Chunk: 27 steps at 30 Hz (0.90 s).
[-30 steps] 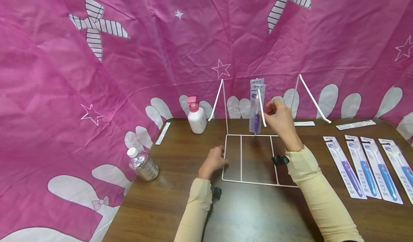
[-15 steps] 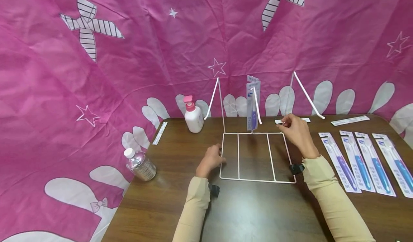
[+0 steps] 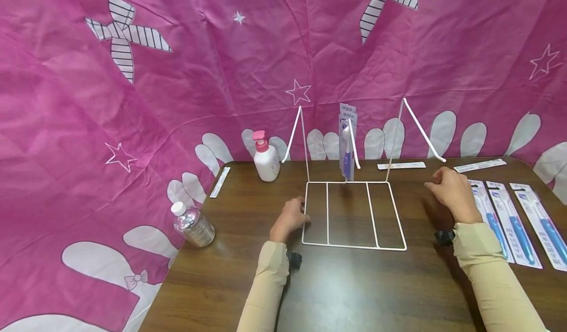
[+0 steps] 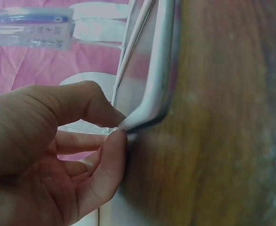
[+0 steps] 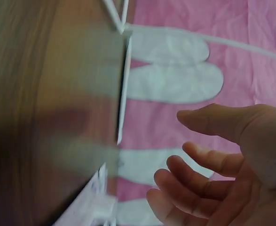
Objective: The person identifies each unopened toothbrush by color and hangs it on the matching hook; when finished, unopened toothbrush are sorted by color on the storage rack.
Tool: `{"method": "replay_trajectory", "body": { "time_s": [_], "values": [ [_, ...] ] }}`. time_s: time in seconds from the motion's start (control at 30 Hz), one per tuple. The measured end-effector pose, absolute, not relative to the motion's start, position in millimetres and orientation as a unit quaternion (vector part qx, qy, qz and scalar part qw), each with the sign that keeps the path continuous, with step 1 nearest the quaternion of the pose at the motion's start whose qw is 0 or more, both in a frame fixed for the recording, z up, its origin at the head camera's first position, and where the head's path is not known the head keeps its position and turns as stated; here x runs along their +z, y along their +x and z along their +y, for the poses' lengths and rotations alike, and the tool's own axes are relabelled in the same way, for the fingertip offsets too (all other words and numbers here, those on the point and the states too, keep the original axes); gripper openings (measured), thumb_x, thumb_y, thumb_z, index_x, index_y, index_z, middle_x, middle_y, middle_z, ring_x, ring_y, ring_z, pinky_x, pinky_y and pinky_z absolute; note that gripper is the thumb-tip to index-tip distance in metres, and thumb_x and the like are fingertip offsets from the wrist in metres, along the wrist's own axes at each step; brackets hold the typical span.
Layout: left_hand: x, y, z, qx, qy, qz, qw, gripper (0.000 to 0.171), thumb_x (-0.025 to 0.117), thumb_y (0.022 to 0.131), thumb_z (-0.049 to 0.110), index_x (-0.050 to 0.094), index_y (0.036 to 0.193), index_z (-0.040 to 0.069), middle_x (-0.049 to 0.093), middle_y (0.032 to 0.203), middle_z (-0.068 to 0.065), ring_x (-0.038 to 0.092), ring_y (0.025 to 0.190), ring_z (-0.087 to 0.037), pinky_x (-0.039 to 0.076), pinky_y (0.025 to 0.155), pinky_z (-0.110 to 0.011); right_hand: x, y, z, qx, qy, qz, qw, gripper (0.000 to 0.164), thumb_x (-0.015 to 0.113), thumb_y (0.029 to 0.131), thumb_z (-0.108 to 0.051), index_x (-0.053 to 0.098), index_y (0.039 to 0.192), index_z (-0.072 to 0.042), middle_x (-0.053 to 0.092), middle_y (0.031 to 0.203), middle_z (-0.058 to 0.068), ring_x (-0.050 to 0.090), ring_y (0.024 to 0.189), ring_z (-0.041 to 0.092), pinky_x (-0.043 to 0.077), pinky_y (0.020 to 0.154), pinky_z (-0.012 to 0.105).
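A white wire display rack point(image 3: 353, 246) stands on the table. My left hand point(image 3: 289, 220) pinches the left wire of its base; the left wrist view shows the thumb and forefinger point(image 4: 113, 155) meeting at the white wire. From the rack's middle hook hang toothbrush packs point(image 3: 347, 150), one behind the other, the front one with a purple handle. My right hand point(image 3: 453, 190) holds nothing, its fingers loosely bent and thumb apart in the right wrist view. It is over the left end of a row of packaged toothbrushes, where hand and sleeve hide the purple one. Blue-handled packs point(image 3: 516, 226) lie beside it.
A white pump bottle point(image 3: 267, 164) with a pink top stands behind and left of the rack. Farther left is a clear bottle point(image 3: 198, 227) with a white cap. Narrow white packets point(image 3: 400, 165) lie along the table's back edge. The rack's side hooks jut forward.
My right hand has left the hanging toothbrush packs and moved right, past the rack's corner, to the row of packs. The hanging packs have turned slightly. My left hand stays at the rack.
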<state>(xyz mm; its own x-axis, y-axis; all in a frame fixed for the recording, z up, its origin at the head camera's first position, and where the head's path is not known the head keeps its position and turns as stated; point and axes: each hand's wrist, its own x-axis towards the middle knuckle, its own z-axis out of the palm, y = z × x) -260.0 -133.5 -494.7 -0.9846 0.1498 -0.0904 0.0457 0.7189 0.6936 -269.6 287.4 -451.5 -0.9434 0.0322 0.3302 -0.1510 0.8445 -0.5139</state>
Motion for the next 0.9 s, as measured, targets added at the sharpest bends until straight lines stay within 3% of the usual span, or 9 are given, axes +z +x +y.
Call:
{"method": "replay_trajectory", "body": {
  "time_s": [0.2,0.33,0.43,0.9],
  "values": [
    [-493.6,-260.5,-131.2,0.372,0.052,0.924,0.071,0.052,0.079,0.079,-0.003,0.057,0.126,-0.008,0.061,0.086,-0.011,0.06,0.058,-0.018,0.055,0.053,-0.029,-451.9,-263.0,314.8,0.254,0.014,-0.956,0.149,0.033,0.074,0.085,-0.015,0.061,0.094,0.014,0.063,0.08,0.03,0.058,0.076,0.053,0.044,0.06,0.057],
    [-494.1,-260.1,-131.1,0.37,0.051,0.925,0.073,0.05,0.079,0.079,-0.002,0.058,0.124,-0.008,0.06,0.085,-0.011,0.061,0.06,-0.018,0.055,0.055,-0.029,-456.3,-260.7,326.0,0.252,0.002,-0.96,0.122,0.027,0.073,0.085,-0.015,0.058,0.072,0.004,0.05,0.06,0.011,0.05,0.063,0.035,0.036,0.051,0.042],
    [-494.5,-259.5,-132.1,0.367,0.053,0.926,0.071,0.049,0.079,0.079,-0.002,0.058,0.123,-0.008,0.06,0.084,-0.01,0.06,0.06,-0.018,0.054,0.054,-0.028,-460.0,-260.5,330.5,0.248,0.005,-0.962,0.11,0.03,0.071,0.084,-0.014,0.054,0.06,-0.006,0.043,0.057,0.003,0.045,0.061,0.031,0.032,0.051,0.038],
    [-493.4,-257.6,-133.3,0.38,0.047,0.921,0.074,0.053,0.078,0.08,-0.003,0.057,0.127,-0.008,0.059,0.086,-0.01,0.059,0.058,-0.018,0.054,0.051,-0.029,-473.5,-267.1,339.4,0.243,0.008,-0.965,0.096,0.03,0.067,0.082,-0.01,0.055,0.055,-0.006,0.05,0.058,0.007,0.048,0.06,0.035,0.036,0.052,0.041]
  ]
}}
